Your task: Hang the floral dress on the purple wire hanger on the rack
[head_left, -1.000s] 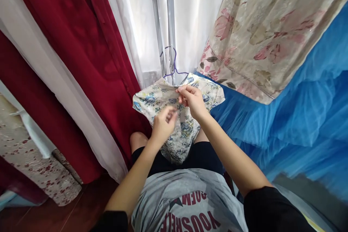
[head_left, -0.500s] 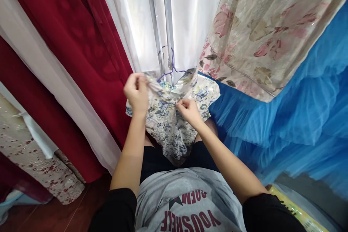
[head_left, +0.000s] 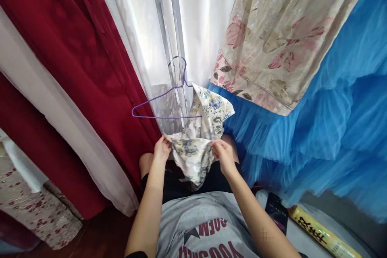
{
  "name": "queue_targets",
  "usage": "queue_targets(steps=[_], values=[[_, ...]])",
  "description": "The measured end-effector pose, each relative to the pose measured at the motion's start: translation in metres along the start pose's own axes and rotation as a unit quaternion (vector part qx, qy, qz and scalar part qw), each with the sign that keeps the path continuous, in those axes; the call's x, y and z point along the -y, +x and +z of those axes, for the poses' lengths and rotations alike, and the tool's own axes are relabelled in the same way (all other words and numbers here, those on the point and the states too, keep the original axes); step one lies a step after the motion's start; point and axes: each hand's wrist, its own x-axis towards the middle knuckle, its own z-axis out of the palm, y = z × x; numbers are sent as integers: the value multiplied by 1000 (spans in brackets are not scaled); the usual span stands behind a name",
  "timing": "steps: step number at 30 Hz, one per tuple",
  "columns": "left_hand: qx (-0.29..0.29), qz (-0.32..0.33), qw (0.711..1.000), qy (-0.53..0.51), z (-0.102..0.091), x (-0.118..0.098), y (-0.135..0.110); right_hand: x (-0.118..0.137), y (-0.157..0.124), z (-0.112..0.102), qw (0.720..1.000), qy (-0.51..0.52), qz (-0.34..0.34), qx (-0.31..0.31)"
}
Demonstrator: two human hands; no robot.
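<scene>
A white blouse with a blue and yellow floral print (head_left: 193,153) hangs half off a purple hanger (head_left: 157,117) in front of me. Its right shoulder is still on the hanger, while the hanger's left arm is bare. My left hand (head_left: 162,148) pinches the blouse's loose left edge, below the bare hanger arm. My right hand (head_left: 223,154) is closed on the fabric at the other end of the same taut edge. The blouse's lower part hangs down between my knees, in front of my dark shorts.
Grey metal poles (head_left: 177,28) stand behind the hanger against white curtains (head_left: 202,20). Red curtains (head_left: 99,68) hang at left. A beige floral cloth (head_left: 266,48) and blue tulle (head_left: 320,129) hang at right. A phone (head_left: 276,211) and a yellow package (head_left: 320,229) lie at lower right.
The blouse's left shoulder has come off the hanger, baring that arm. Both hands have moved down, and the left also slightly right, stretching the fabric edge between them. The view has shifted slightly.
</scene>
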Motion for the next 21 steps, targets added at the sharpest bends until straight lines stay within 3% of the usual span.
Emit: queue_targets(steps=[2, 5, 7, 9, 11, 14, 15, 18, 21], values=[[52, 14, 998, 15, 12, 10, -21, -18, 0, -30, 996, 9, 3, -87], [199, 100, 971, 91, 40, 12, -62, -38, -2, -64, 986, -62, -5, -152], [269, 139, 938, 166, 58, 12, -91, -42, -6, -73, 974, -120, -29, -190], [300, 179, 907, 234, 73, 14, -115, -35, -12, -69, 962, -160, -69, -211], [320, 216, 876, 290, 83, 17, -132, -21, -19, -56, 971, -174, -91, -137], [357, 258, 826, 353, 92, 22, -144, 6, -30, -27, 986, -130, -58, 90], [362, 273, 811, 369, 94, 21, -145, 13, -33, -17, 984, -104, -41, 137], [358, 313, 771, 423, 95, 12, -142, 30, -41, 6, 980, -34, 9, 196], [411, 274, 740, 456, 83, 0, -129, 44, -46, 13, 958, -31, 38, 284]])
